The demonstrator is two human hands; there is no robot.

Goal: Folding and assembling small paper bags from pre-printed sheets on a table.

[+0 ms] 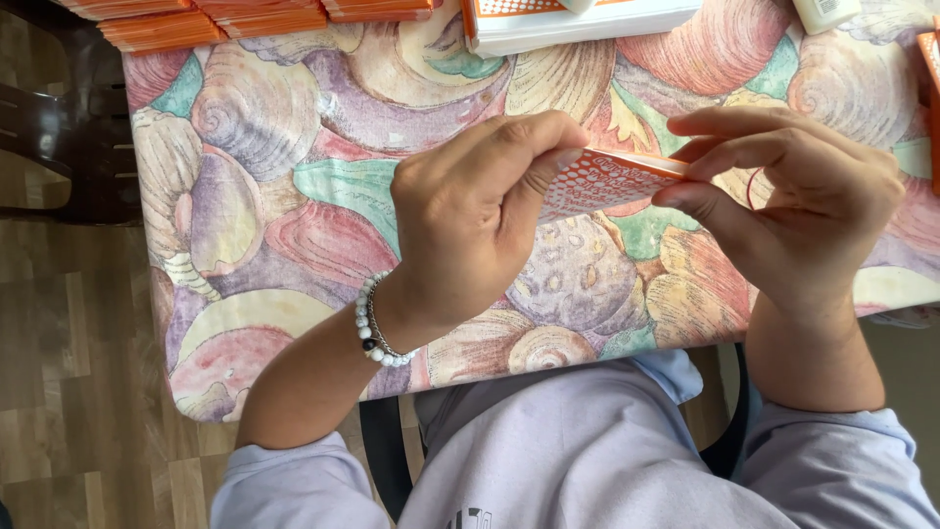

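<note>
Head view. Left hand [470, 225] and right hand [793, 211], each pinched shut on opposite ends of a flat orange card sleeve with a white dotted pattern [607, 181], held just above the table. Its middle alone shows. Glossy seashell-print tablecloth [294, 245]; stacked orange sleeves [206, 20] cut off at top; wood-plank floor [69, 372].

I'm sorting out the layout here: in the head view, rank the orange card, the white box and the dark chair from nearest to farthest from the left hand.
1. Orange card: pinched by the left hand.
2. White box: top edge, centre.
3. Dark chair: far left, off the table.
</note>
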